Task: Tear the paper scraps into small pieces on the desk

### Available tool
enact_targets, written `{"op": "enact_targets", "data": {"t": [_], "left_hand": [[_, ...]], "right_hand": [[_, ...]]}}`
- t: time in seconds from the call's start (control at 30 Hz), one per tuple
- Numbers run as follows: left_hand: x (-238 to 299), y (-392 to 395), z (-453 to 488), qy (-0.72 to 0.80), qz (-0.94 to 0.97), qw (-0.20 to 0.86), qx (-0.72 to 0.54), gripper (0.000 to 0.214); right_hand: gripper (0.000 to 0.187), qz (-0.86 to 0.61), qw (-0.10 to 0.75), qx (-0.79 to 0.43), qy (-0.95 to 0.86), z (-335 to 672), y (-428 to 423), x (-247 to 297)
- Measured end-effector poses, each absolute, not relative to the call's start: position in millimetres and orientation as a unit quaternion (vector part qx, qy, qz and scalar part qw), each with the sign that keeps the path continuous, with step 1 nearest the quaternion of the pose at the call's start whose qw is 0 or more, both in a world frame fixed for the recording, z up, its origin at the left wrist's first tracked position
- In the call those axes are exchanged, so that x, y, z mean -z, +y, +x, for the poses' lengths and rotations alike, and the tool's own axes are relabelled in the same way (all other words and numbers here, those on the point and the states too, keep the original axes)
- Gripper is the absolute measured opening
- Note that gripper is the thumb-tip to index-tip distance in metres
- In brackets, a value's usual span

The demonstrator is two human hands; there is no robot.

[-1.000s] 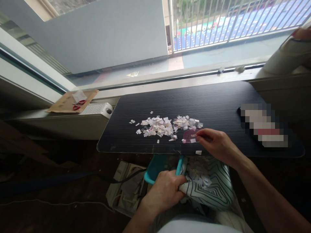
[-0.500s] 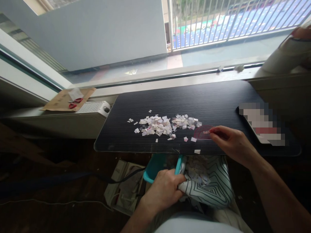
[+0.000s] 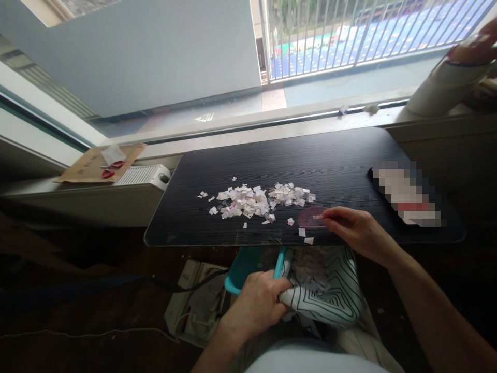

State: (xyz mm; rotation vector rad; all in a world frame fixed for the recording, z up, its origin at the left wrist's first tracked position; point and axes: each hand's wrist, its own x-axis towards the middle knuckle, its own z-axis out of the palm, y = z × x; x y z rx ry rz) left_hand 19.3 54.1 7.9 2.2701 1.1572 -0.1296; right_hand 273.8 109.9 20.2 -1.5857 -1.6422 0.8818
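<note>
My right hand (image 3: 351,224) is closed in a pinch on a translucent pink plastic piece with a rounded edge (image 3: 305,218), held low at the near side of the black tabletop (image 3: 334,160). To its left lies a heap of small cut paper scraps (image 3: 244,202), with a few loose ones close to the edge. Below the table, my left hand (image 3: 262,298) grips the gathered edge of a white cloth with black lines (image 3: 330,305), against the rim of a turquoise plastic container (image 3: 237,282). More paper scraps lie in the cloth, on my lap.
A phone-like object (image 3: 406,199), its surface blurred out, lies on the table's right side. On the sill at left are a brown envelope (image 3: 83,163), red-handled scissors (image 3: 112,168) and a white vent box (image 3: 142,176). Another person's arm (image 3: 446,88) is at upper right. A box (image 3: 194,305) stands below.
My right hand has moved slightly left and nearer to me with the pink piece. A loose paper scrap beside it has shifted towards the near edge. My left hand keeps its grip.
</note>
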Motion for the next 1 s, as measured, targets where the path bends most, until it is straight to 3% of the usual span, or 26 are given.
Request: {"op": "enact_targets", "data": {"t": [0.2,1.0], "left_hand": [[-7,54,17,0.434,0.846,0.307,0.032,0.005],[-7,54,19,0.43,0.849,0.305,0.03,0.01]], "right_hand": [[0.021,-0.598,0.287,-0.36,-0.656,279,105,-27],[0.023,-0.6,0.288,-0.395,-0.633,291,96,-25]]}}
